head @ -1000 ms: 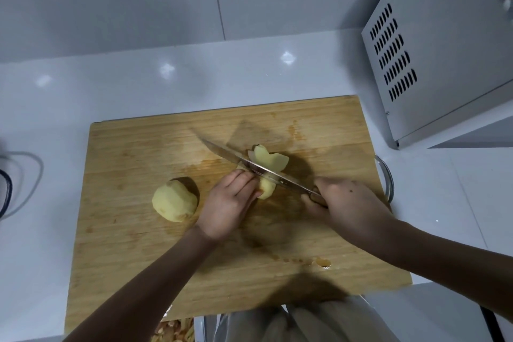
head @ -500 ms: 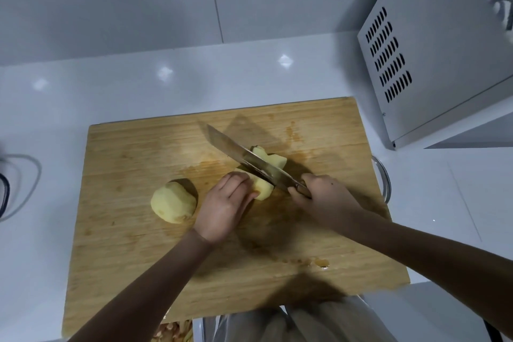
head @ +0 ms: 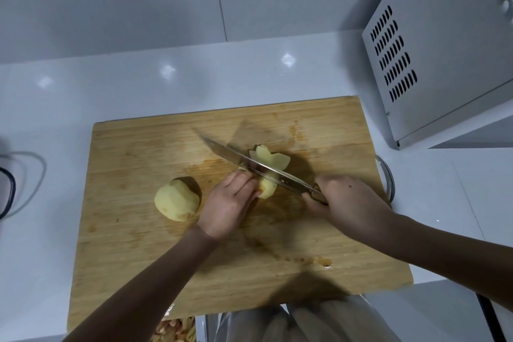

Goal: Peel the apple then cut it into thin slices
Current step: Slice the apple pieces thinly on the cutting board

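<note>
Down onto the apple piece point(head: 267, 189) goes the knife point(head: 258, 166), its blade tilted and lifted half a second ago, near the middle of the cutting board point(head: 138, 258). Toward the board's left lies a peeled half point(head: 177, 200), untouched. The left hand point(head: 226, 207) pins the piece in a bent-fingered grip, fingertips point(head: 244, 178) right against the blade. Behind the blade lie cut slices point(head: 270, 159). The right hand point(head: 349, 203) has a closed grip on the handle. If the wet piece slips, the edge could catch those fingertips.
</note>
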Demonstrator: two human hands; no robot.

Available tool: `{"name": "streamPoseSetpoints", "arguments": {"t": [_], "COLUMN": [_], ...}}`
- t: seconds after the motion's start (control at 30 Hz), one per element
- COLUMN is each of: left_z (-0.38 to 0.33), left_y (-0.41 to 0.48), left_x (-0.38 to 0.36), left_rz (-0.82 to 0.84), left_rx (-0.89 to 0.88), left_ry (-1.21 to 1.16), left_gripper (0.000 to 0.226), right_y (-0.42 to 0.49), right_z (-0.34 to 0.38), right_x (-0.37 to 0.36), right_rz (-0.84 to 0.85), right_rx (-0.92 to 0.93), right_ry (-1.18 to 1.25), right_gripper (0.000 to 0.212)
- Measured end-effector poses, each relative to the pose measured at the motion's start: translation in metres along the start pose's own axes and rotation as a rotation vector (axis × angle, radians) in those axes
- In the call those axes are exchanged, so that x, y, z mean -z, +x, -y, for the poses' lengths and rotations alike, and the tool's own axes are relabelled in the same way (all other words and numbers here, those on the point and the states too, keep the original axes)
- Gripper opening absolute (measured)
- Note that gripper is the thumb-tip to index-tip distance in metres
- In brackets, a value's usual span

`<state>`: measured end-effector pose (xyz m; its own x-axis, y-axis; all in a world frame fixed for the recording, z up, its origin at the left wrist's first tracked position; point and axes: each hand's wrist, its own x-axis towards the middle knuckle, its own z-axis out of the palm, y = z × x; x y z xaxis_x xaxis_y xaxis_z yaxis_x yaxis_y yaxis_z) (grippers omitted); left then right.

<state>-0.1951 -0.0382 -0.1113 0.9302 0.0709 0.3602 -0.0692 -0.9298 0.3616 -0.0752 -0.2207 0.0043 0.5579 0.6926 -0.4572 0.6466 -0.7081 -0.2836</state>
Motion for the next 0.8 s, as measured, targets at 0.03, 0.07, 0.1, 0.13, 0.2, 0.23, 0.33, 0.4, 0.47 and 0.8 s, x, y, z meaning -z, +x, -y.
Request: {"name": "streamPoseSetpoints", "arguments": {"t": [0.03, 0.07, 0.1, 0.13, 0.2, 0.23, 0.33, 0.4, 0.47, 0.8], "left_z": [0.000, 0.000, 0.000, 0.000, -0.001, -0.001, 0.000, 0.000, 0.000, -0.001], "left_y": [0.000, -0.001, -0.001, 0.000, 0.000, -0.001, -0.001, -0.001, -0.001, 0.001], "left_x": [0.000, 0.000, 0.000, 0.000, 0.000, 0.000, -0.001, -0.001, -0.001, 0.002], "left_rz": [-0.001, -0.003, -0.008, -0.014, -0.012, -0.013, -0.019, -0.022, -0.013, -0.001], "left_rx": [0.000, 0.001, 0.001, 0.001, -0.005, -0.006, -0.006, -0.010, -0.012, -0.006], "left_ry": [-0.002, -0.006, -0.010, -0.013, -0.013, -0.014, -0.009, 0.000, 0.000, 0.012], "left_gripper": [0.026, 0.026, 0.026, 0.026, 0.026, 0.026, 0.025, 0.025, 0.025, 0.026], "right_y": [0.004, 0.009, 0.014, 0.020, 0.028, 0.031, 0.035, 0.032, 0.024, -0.005], "right_z": [0.000, 0.000, 0.001, 0.002, 0.002, 0.001, -0.005, -0.009, -0.010, -0.007], "right_x": [0.000, -0.003, -0.007, -0.013, -0.026, -0.030, -0.029, -0.023, -0.016, -0.005], "right_rz": [0.013, 0.024, 0.033, 0.036, 0.027, 0.026, 0.041, 0.015, -0.010, -0.008], "right_rx": [0.000, 0.001, 0.002, 0.005, 0.007, 0.000, -0.045, -0.067, -0.080, -0.014], "right_ry": [0.006, 0.009, 0.011, 0.014, 0.025, 0.038, 0.149, 0.233, 0.247, 0.085], "right_gripper": [0.030, 0.033, 0.036, 0.036, 0.031, 0.028, 0.028, 0.030, 0.027, 0.025]}}
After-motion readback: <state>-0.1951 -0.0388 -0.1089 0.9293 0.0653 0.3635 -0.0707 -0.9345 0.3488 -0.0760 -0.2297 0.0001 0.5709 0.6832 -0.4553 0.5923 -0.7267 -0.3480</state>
